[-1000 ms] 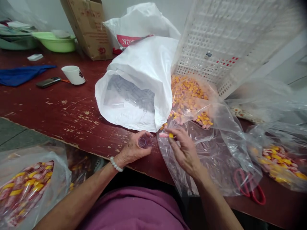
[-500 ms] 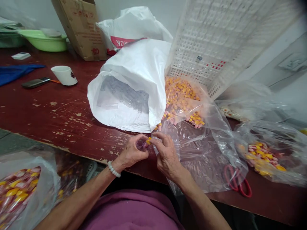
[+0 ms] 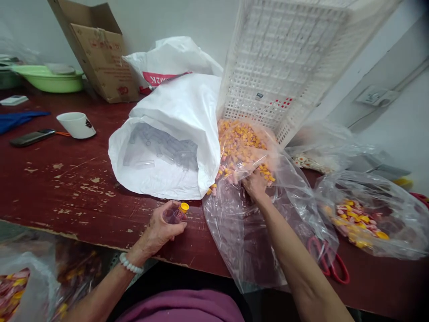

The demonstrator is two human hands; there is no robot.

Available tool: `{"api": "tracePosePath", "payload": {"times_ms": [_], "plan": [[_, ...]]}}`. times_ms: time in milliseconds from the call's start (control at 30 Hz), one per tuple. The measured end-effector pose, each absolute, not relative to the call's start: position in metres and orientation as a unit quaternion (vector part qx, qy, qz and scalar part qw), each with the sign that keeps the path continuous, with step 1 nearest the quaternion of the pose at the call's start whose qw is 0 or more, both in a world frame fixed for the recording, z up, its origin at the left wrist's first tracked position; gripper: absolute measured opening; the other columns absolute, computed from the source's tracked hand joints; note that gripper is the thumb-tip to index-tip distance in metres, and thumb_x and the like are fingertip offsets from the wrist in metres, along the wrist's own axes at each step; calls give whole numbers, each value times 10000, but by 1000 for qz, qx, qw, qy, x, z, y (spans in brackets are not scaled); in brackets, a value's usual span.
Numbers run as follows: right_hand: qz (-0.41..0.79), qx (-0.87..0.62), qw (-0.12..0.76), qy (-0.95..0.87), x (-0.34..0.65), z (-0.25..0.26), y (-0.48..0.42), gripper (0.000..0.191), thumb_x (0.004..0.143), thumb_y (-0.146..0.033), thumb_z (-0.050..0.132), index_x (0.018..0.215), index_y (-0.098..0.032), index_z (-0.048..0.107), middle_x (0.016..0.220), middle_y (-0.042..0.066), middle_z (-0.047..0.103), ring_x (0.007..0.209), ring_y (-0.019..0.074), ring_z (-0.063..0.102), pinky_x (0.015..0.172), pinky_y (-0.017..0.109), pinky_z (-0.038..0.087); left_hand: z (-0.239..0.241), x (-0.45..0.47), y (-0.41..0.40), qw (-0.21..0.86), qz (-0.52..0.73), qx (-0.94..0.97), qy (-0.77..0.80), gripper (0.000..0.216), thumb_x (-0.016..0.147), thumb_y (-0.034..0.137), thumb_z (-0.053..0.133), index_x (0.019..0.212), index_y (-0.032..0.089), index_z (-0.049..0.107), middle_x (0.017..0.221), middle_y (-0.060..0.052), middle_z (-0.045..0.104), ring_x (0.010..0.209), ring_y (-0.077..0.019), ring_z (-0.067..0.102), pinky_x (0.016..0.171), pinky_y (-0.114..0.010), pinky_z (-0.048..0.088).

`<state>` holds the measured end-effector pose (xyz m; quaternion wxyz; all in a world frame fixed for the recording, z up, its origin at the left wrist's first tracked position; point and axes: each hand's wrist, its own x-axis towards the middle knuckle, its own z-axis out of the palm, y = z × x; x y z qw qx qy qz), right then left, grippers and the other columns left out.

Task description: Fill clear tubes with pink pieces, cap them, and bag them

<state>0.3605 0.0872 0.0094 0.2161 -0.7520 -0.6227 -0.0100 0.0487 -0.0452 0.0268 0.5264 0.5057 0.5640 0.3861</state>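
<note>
My left hand [image 3: 160, 229] rests on the dark red table [image 3: 67, 188] and grips a small clear tube [image 3: 174, 215] with a pink and yellow piece standing in its mouth. My right hand [image 3: 255, 184] reaches into a clear plastic bag [image 3: 268, 214], its fingers buried among the heap of pink and yellow pieces [image 3: 238, 145], so their state is hidden. Beside it lies an open white sack [image 3: 174, 134] with several empty clear tubes inside.
A tilted white plastic crate [image 3: 284, 58] leans at the back. Red scissors [image 3: 326, 264] lie under the clear bag. Another bag of filled pieces [image 3: 362, 217] sits at right, one more at lower left [image 3: 20, 286]. A cup [image 3: 77, 124], phone [image 3: 31, 137], cardboard box [image 3: 97, 44] and green basin [image 3: 50, 78] stand far left.
My right hand left the tube and moved up into the clear bag's heap of pieces. The pink and yellow piece now stands in the tube held by my left hand.
</note>
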Motion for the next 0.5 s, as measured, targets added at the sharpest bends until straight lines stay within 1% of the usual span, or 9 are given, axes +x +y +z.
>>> {"api": "tracePosePath", "payload": {"times_ms": [133, 167, 233, 367, 500], "plan": [[7, -720, 190, -668, 317, 14, 115, 428, 788, -357, 538, 1186, -206, 585, 1300, 151, 487, 1214, 356, 389, 942, 487, 351, 26, 51, -45, 531, 390, 486, 575, 480, 553, 247, 742, 968, 151, 519, 769, -22, 638, 578, -131, 557, 342, -175, 415], [15, -707, 185, -683, 307, 15, 121, 449, 783, -383, 544, 1200, -220, 573, 1330, 136, 469, 1232, 352, 373, 955, 488, 342, 25, 51, -45, 528, 393, 480, 580, 497, 545, 254, 750, 972, 152, 519, 771, -24, 645, 580, -136, 566, 343, -177, 415], [33, -681, 175, -710, 289, 14, 128, 469, 770, -423, 558, 1201, -241, 570, 1336, 113, 478, 1236, 341, 374, 977, 497, 315, 24, 51, -44, 524, 401, 468, 588, 510, 529, 270, 766, 963, 156, 525, 768, -24, 656, 586, -144, 582, 343, -177, 411], [54, -644, 172, -744, 277, 6, 123, 409, 805, -428, 524, 1180, -275, 579, 1308, 70, 522, 1223, 301, 393, 1007, 494, 267, 22, 50, -41, 527, 411, 460, 585, 503, 520, 293, 777, 942, 165, 535, 762, -6, 661, 571, -139, 585, 348, -183, 406], [66, -642, 174, -744, 303, -3, 95, 309, 858, -360, 462, 1107, -262, 617, 1297, 69, 528, 1198, 269, 412, 967, 441, 335, 20, 53, -41, 525, 419, 460, 581, 518, 529, 270, 777, 964, 155, 522, 758, -6, 645, 585, -132, 570, 359, -178, 409]]}}
